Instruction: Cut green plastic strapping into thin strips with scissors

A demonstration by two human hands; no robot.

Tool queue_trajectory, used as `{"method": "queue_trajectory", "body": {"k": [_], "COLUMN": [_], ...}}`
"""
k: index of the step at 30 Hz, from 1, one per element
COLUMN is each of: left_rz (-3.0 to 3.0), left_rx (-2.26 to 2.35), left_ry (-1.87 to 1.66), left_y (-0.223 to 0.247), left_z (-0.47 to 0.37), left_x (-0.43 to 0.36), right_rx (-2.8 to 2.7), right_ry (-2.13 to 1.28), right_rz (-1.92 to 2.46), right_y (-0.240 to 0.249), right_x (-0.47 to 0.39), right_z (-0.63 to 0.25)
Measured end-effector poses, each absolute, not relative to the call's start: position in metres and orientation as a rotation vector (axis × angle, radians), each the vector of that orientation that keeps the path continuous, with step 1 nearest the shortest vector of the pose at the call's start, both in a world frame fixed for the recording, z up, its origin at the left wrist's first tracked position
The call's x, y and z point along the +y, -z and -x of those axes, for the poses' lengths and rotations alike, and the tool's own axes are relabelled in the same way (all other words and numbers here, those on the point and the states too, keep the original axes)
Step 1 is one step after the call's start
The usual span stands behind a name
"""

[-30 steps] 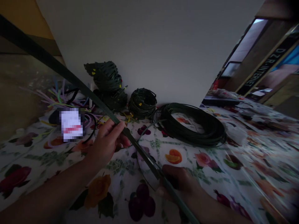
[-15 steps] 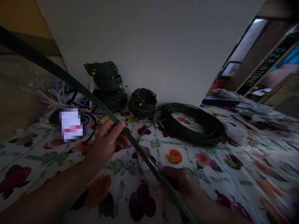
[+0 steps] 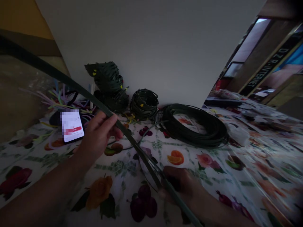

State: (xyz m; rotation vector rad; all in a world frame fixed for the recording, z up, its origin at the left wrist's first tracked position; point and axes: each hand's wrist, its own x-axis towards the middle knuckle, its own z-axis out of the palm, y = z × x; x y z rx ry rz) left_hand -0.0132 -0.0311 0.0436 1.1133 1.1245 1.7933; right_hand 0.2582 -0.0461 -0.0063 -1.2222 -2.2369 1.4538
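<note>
A long, flat, dark green plastic strip point(image 3: 80, 90) runs diagonally from the upper left edge to the bottom of the view. My left hand point(image 3: 101, 129) pinches it between thumb and fingers near its middle. Farther down, my right hand point(image 3: 177, 183) is closed around the strip, its fingers dim and partly hidden. Between the hands the strip shows a gap, as if split into two narrow lengths. Beyond the right hand lies a coil of dark green strip point(image 3: 220, 126), from which a thin loose end trails toward the left hand.
Behind stand a small woven green basket point(image 3: 144, 104) and stacked woven pieces point(image 3: 107, 78) against a white board point(image 3: 151, 47). At left lie a lit phone point(image 3: 73, 127) and pastel stems point(image 3: 61, 97). A fruit-patterned tablecloth point(image 3: 118, 195) covers the table.
My left hand has slid a little up and left along the strip. The gap between the two lengths looks wider. My right hand has hardly moved.
</note>
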Motion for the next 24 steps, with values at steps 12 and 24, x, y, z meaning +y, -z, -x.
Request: {"method": "queue_trajectory", "body": {"k": [12, 24], "left_rz": [-1.079, -1.053], "left_rx": [1.144, 1.134], "left_ry": [-1.754, -1.755], "left_y": [-0.0391, -0.0409], "left_z": [0.0052, 0.0045], "left_x": [-0.0333, -0.0340], "right_rx": [-2.132, -2.132], "right_ry": [-1.555, -1.511], "right_rz": [1.229, 1.311], "right_y": [0.0087, 0.0070], "right_x": [-0.0485, -0.0492], "right_z": [-0.2568, -0.2529]}}
